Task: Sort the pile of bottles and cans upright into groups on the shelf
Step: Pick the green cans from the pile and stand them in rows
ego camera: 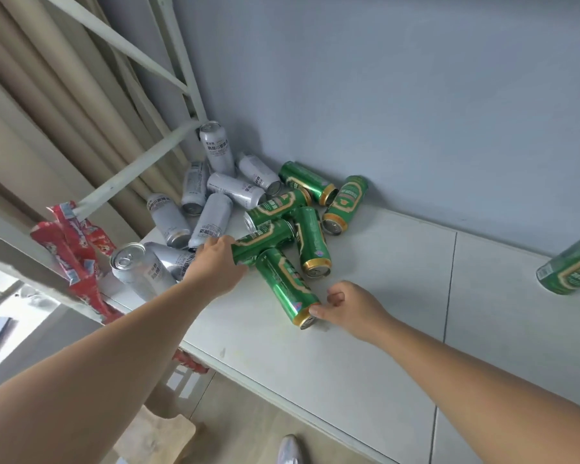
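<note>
Head view: the smooth white shelf [382,329] carries fifteen slim metal cylinders, eight silver cans [236,190] and seven green cans [312,241] with gold rims. The upright silver can [215,149] stands in the back corner against the pale wall; the other seven silver ones lie or lean tumbled in front of it and to its left; six green ones lie crossed in a heap to its right and nearer the camera; the seventh green can [570,262] sits well apart, far to its right. The left hand [215,266], forward of the upright silver can, has its fingers wrapped round the end of the held green can [265,239]; the right hand [349,308], farther forward and right, has its fingers curled to the palm around nothing, thumb tip touching the gold rim of the nearest green can [287,286]. Glossy red wrappers [77,249] hang well left of the upright silver can.
</note>
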A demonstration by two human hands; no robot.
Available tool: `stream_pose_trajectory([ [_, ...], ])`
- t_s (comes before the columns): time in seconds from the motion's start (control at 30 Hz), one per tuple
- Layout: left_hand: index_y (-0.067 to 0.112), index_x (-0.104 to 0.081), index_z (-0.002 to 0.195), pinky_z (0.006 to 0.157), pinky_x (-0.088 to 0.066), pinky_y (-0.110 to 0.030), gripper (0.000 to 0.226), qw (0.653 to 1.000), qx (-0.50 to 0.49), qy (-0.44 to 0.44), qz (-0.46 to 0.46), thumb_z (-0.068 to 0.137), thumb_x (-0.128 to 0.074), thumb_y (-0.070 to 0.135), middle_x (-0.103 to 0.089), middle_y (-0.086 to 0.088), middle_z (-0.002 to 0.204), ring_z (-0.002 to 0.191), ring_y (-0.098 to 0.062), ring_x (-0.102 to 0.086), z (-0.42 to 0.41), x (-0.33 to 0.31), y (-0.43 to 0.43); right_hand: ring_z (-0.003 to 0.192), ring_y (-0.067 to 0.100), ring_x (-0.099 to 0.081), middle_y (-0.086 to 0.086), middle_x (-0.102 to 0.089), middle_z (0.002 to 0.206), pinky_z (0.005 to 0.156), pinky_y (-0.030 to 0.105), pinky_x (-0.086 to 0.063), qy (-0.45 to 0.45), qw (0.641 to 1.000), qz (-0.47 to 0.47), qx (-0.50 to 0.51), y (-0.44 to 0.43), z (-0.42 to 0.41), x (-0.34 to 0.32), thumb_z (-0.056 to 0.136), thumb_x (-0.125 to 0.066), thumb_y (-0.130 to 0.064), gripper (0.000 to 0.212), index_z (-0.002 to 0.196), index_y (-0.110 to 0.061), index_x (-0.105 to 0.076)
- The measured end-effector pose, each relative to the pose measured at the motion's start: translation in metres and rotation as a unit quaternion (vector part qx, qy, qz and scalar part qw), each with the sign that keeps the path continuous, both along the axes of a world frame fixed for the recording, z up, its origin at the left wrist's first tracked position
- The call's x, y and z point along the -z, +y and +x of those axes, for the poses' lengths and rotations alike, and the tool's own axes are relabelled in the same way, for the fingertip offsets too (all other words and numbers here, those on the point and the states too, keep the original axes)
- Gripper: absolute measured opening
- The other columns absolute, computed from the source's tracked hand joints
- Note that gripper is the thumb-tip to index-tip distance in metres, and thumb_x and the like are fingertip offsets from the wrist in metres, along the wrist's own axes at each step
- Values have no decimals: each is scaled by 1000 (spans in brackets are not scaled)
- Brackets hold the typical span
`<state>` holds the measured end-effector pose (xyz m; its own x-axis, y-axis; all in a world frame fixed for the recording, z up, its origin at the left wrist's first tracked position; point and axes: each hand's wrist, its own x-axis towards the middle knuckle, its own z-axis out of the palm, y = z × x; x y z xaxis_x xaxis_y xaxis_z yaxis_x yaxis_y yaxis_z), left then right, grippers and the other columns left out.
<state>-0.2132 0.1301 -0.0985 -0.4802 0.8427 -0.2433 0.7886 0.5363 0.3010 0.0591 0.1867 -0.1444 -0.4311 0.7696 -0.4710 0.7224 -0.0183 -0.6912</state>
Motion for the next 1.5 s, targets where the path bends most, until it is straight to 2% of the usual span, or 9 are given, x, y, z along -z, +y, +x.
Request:
stream_pose_trajectory([
  [0.17,12,-38,147,111,-38,-47,71,997,60,31,-35,91,-67,44,-43,-13,146,135,-33,-37,-21,14,20,96,11,-67,-7,-69,104,85,36,-57,18,999,-6,28,-20,-18,0,71,-83,-52,57,110,-22,-56],
  [0.37,12,-45,133,97,-47,-46,61,991,103,55,-70,92,-62,54,-56,-13,131,125,-33,-48,-34,23,33,80,8,-66,-7,-69,91,61,25,-48,8,998,28,52,-35,-34,10,64,-83,-59,56,101,-23,-61],
  [0.6,10,-48,128,88,-50,-44,64,984,125,82,-102,92,-58,62,-60,-14,122,117,-32,-50,-35,26,37,83,15,-64,-2,-66,90,65,31,-52,-42,992,94,74,-39,-46,18,57,-62,-76,70,96,-18,-66],
  [0.8,7,-51,126,90,-49,-39,74,988,106,70,-86,84,-66,67,-61,-12,118,108,-28,-55,-34,26,35,94,23,-57,-1,-57,93,74,33,-49,-69,989,111,74,-44,-49,19,63,-61,-73,66,96,-17,-62],
  [1.0,12,-55,122,69,-46,-30,74,999,51,-12,2,73,-80,61,-46,-7,116,85,-19,-56,-34,18,25,89,17,-62,-7,-63,94,70,34,-51,-35,991,92,88,-44,-42,12,64,-73,-65,61,102,-21,-58],
  [1.2,16,-51,136,80,-40,-27,76,990,28,-79,112,74,-85,45,-45,-1,119,93,-15,-50,-28,-4,25,88,9,-64,-13,-66,97,72,28,-51,68,985,85,133,-46,-33,-6,74,-83,-43,49,111,-27,-55],
  [1.3,16,-49,137,81,-40,-27,76,979,5,-111,174,76,-86,42,-54,-1,121,98,-16,-53,-23,-16,27,84,-2,-61,-16,-66,96,64,15,-40,113,977,101,149,-45,-29,-15,76,-83,-42,42,107,-31,-57],
  [1.4,13,-56,128,73,-42,-26,71,969,-19,-127,212,72,-87,44,-61,0,110,93,-17,-57,-19,-22,35,89,-1,-61,-14,-66,99,68,16,-41,139,969,130,158,-43,-25,-23,77,-80,-46,43,113,-34,-61],
  [1.5,16,-56,135,81,-45,-28,75,969,-4,-138,206,72,-88,41,-63,3,114,99,-16,-59,-13,-29,40,91,1,-59,-14,-62,101,68,12,-42,150,963,145,173,-39,-19,-30,76,-79,-49,49,118,-33,-61],
])
